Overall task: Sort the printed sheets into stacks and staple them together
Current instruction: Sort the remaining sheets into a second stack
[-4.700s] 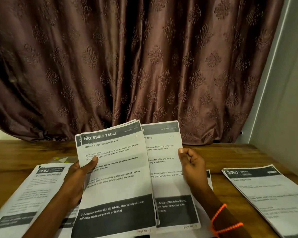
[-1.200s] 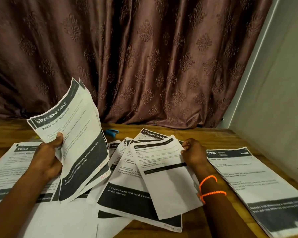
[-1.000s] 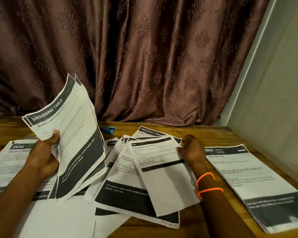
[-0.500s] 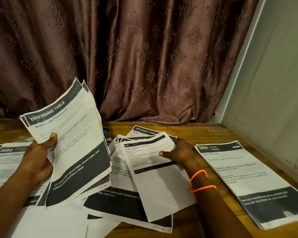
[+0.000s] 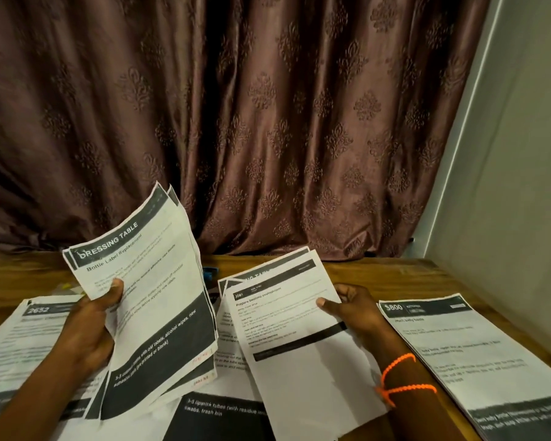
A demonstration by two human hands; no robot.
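Left fingers (image 5: 115, 292): the left hand (image 5: 89, 326) is gripping the "Dressing Table" sheaf (image 5: 147, 300), thumb on its face, tilting it up and clear so the collected set is kept apart.
Right fingers (image 5: 326, 303): the right hand (image 5: 353, 308) is pinching the "Prepare bedtime" sheet (image 5: 299, 342) by its right edge, peeling it off the loose pile (image 5: 223, 405) for reading and sorting.
Outward: sorted stacks are lying on the worktop (image 5: 395, 272), the "2652" stack (image 5: 19, 342) left, the "$800" stack (image 5: 477, 358) right.
Change: half a second ago the sheet was lying lower; now it is lifting.

Two bare forearms with no sleeves; the right wrist wears thin orange beaded bracelets (image 5: 404, 377), at four o'clock.
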